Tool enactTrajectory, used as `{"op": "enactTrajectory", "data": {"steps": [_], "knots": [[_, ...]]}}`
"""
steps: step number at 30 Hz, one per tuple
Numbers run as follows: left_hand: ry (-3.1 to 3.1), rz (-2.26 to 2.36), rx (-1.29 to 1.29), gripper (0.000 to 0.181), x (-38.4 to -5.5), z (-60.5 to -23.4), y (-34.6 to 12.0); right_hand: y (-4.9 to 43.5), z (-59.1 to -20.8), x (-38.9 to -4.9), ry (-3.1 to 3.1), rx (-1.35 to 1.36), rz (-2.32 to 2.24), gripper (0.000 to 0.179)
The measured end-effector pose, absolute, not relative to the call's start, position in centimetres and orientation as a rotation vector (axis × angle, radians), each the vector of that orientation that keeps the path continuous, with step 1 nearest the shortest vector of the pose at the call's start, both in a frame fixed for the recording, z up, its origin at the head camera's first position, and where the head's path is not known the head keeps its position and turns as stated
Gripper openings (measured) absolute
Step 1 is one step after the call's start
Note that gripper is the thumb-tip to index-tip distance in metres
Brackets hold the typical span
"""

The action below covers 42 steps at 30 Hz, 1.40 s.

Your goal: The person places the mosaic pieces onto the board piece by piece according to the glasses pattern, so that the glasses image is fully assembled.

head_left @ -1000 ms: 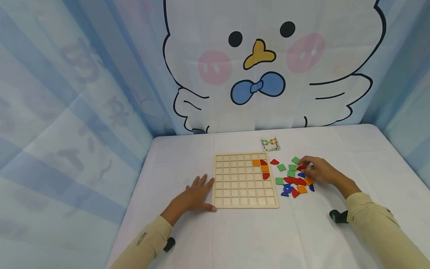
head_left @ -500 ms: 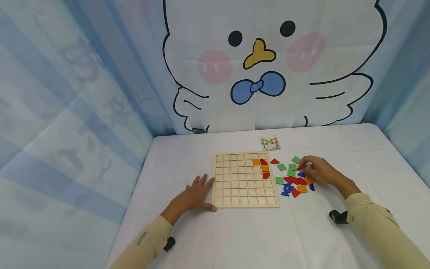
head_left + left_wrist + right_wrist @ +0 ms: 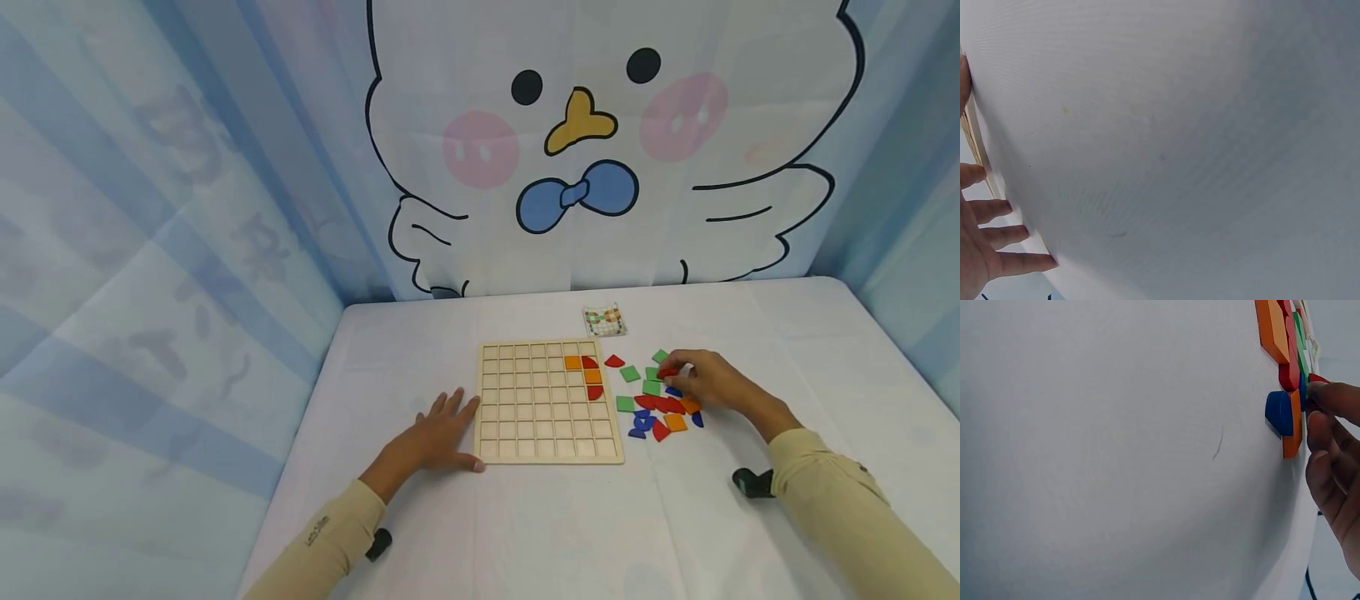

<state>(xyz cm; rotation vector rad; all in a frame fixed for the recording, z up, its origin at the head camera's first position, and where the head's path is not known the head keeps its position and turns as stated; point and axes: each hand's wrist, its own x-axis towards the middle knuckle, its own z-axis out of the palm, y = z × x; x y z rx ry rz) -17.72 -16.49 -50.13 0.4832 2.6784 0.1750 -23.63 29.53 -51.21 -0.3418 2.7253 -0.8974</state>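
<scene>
In the head view, my right hand (image 3: 707, 379) pinches a red quarter-circle-like tile (image 3: 667, 374) between thumb and fingertips, above the loose tiles. The right wrist view shows the red tile (image 3: 1317, 378) only in part, at the fingertips. My left hand (image 3: 438, 435) lies with fingers spread at the left edge of a wooden grid board (image 3: 525, 414), thumb and index finger touching its side. On the board's upper right sit orange squares (image 3: 573, 362) and red rounded tiles (image 3: 595, 392). In the left wrist view, the left hand's (image 3: 979, 250) fingers are straight.
Loose green squares (image 3: 626, 404), red tiles (image 3: 661, 430), blue tiles (image 3: 637, 432) and orange squares (image 3: 676, 422) lie right of the board, some overlapping. A small pattern card (image 3: 604, 321) is behind it. A printed curtain (image 3: 577, 250) stands behind the white table (image 3: 540, 533).
The red tile has turned in my right fingers, from flat to edge-on and then face-up again, and shifted slightly left. My left hand and the board have stayed put.
</scene>
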Motion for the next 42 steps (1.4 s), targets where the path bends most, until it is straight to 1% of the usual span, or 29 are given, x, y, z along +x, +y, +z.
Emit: {"op": "enactTrajectory", "data": {"steps": [5,11,15,29,37,42], "knots": [[2.677,0.182,0.481,0.112,-17.7,-50.2,-16.5,29.0,-50.9,-23.9,2.734,-0.335,-0.903,0.026],[2.680,0.177,0.483,0.112,-17.8,-50.2,-16.5,27.7,-50.2,-24.3,2.719,-0.332,-0.913,0.022],[2.682,0.181,0.485,0.112,-17.7,-50.2,-16.6,26.7,-49.9,-24.6,2.686,-0.339,-0.954,0.024],[2.687,0.194,0.490,0.112,-17.7,-50.4,-16.7,21.3,-49.7,-26.9,2.630,-0.523,-0.988,0.020],[2.687,0.207,0.483,0.111,-17.6,-50.0,-16.6,18.2,-49.9,-28.4,2.619,-0.672,-1.032,0.015],[2.691,0.212,0.480,0.111,-17.6,-50.0,-16.6,16.3,-49.9,-29.1,2.599,-0.710,-1.038,0.014]]}}
